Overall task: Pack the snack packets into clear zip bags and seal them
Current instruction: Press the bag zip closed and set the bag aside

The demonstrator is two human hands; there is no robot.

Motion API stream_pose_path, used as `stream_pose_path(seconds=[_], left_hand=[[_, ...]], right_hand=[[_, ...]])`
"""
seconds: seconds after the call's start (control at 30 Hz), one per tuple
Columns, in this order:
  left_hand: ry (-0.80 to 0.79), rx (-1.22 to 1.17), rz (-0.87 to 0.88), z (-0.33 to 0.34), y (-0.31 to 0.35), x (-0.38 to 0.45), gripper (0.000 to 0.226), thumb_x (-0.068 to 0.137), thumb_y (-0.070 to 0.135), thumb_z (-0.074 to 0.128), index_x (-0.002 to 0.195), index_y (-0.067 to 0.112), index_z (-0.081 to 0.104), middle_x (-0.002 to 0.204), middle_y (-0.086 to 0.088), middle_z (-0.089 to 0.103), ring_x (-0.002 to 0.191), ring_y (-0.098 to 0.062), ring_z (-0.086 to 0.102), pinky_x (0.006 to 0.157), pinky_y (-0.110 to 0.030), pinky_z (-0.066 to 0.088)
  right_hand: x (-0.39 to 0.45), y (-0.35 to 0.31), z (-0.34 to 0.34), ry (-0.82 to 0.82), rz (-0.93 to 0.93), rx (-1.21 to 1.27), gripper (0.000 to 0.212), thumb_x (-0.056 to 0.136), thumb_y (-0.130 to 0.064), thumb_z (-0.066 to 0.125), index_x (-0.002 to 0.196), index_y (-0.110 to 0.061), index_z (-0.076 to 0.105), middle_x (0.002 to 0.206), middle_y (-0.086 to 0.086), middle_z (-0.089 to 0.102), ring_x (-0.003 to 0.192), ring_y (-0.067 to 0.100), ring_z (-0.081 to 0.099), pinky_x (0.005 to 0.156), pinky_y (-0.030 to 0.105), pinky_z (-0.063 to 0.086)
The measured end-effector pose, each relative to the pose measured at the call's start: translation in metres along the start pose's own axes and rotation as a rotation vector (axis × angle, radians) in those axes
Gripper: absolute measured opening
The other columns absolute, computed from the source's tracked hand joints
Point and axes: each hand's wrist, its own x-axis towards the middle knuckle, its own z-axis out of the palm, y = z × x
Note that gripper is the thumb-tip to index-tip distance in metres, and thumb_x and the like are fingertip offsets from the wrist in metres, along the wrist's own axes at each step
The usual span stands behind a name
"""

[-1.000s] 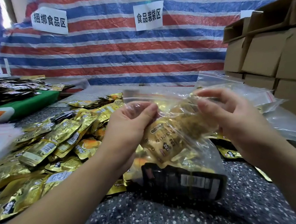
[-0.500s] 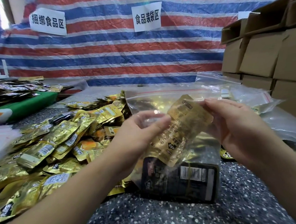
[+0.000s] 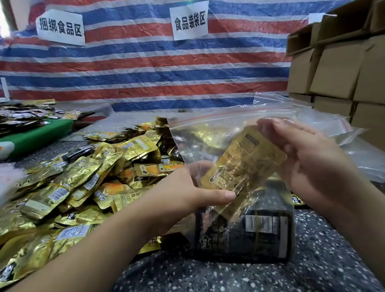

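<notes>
We see cardboard boxes stacked right, spare zip bags behind, loose gold packets heaped left on the speckled bench. Clear zip bag stands centre, black packet at its bottom. Left hand and right hand each grip the gold packet through the film. Versus half a second ago: packet tilted lower, bag mouth wider.

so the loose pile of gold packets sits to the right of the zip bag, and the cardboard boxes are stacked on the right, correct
Not quite. The head view shows the loose pile of gold packets to the left of the zip bag. The cardboard boxes are indeed stacked on the right.
</notes>
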Motion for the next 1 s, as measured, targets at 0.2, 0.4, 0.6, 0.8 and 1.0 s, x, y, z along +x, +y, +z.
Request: stream_pose_path(seconds=[0.2,0.4,0.6,0.8,1.0], left_hand=[[0.006,0.013,0.022,0.002,0.001,-0.002,0.046,0.082,0.008,0.076,0.123,0.019,0.058,0.109,-0.002,0.074,0.101,-0.018,0.071,0.093,-0.030,0.050],[-0.074,-0.021,0.015,0.002,-0.001,0.000,0.043,0.082,0.003,0.074,0.121,0.019,0.062,0.101,-0.001,0.075,0.094,-0.016,0.071,0.083,-0.022,0.052],[-0.080,0.003,0.010,0.005,-0.003,-0.001,0.057,0.077,-0.005,0.076,0.123,0.023,0.059,0.103,-0.003,0.075,0.095,-0.016,0.072,0.076,-0.018,0.053],[0.032,-0.047,0.059,0.004,-0.003,0.000,0.052,0.076,-0.007,0.075,0.119,0.018,0.059,0.104,-0.001,0.076,0.098,-0.014,0.072,0.080,-0.020,0.055],[0.113,0.002,0.022,0.004,-0.001,-0.001,0.055,0.068,0.037,0.081,0.117,0.019,0.062,0.102,0.002,0.076,0.095,-0.012,0.071,0.085,-0.025,0.053]], right_hand=[[0.000,0.000,-0.002,-0.105,-0.012,0.018,0.025,0.085,-0.031,0.054,0.101,-0.017,0.068,0.117,0.009,0.072,0.109,0.023,0.069,0.081,0.043,0.060],[0.003,0.004,-0.002,-0.097,0.003,-0.008,0.024,0.086,-0.034,0.052,0.077,-0.022,0.071,0.098,0.012,0.073,0.095,0.027,0.071,0.081,0.047,0.059],[0.004,0.002,-0.006,-0.058,0.022,-0.034,0.019,0.083,-0.034,0.055,0.078,-0.021,0.068,0.095,0.015,0.066,0.085,0.028,0.067,0.075,0.047,0.060],[0.008,0.003,-0.012,0.023,0.009,-0.072,0.034,0.097,-0.027,0.050,0.074,-0.014,0.070,0.098,0.018,0.064,0.089,0.033,0.060,0.090,0.054,0.054],[0.009,0.004,-0.014,0.053,-0.091,-0.016,0.036,0.100,-0.022,0.048,0.076,-0.018,0.076,0.078,0.007,0.073,0.074,0.018,0.072,0.064,0.031,0.059]])
